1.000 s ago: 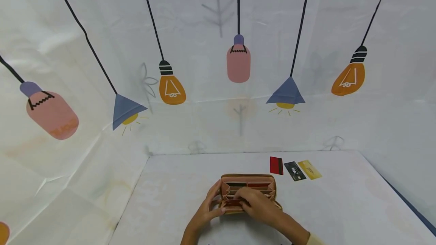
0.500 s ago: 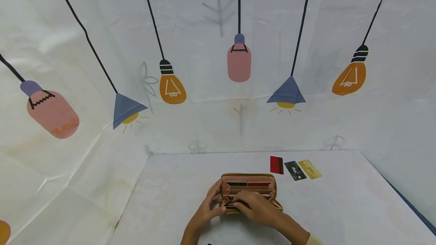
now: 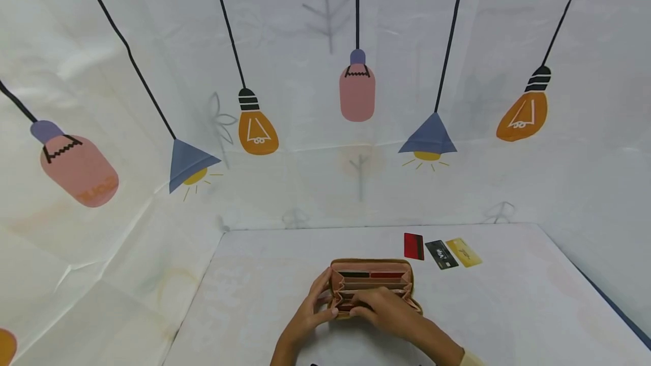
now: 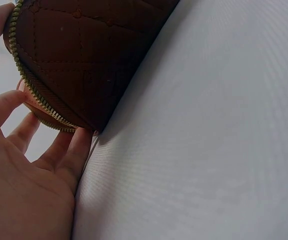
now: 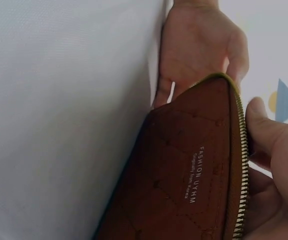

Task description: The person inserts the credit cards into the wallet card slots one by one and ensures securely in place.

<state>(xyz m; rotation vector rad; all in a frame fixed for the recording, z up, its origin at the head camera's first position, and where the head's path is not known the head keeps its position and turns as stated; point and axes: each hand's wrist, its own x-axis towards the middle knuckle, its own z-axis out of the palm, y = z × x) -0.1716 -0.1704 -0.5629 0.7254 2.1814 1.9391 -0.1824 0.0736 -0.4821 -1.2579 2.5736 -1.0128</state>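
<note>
A brown zip-around wallet (image 3: 376, 266) stands spread open on the white table, its pink-lined pockets facing up. My left hand (image 3: 304, 316) grips its left end, thumb at the near side and fingers at the far side. In the left wrist view the quilted wallet (image 4: 94, 40) shows its gold zip teeth beside those fingers. My right hand (image 3: 383, 310) reaches into the pockets with bent fingers, and I cannot tell whether they pinch anything. Its thumb (image 5: 264, 125) is by the zip edge in the right wrist view. Dark and red cards (image 3: 385, 275) show in the far slots.
Behind the wallet to the right lie a red card (image 3: 413, 246), a black card (image 3: 441, 255) and a yellow card (image 3: 464, 252). A white sheet printed with lamps (image 3: 315, 185) rises at the table's back edge.
My right fingers have shifted slightly within the wallet's near pockets, drawing up a little and then dipping back in. My left hand keeps its grip, and the three cards lie unmoved.
</note>
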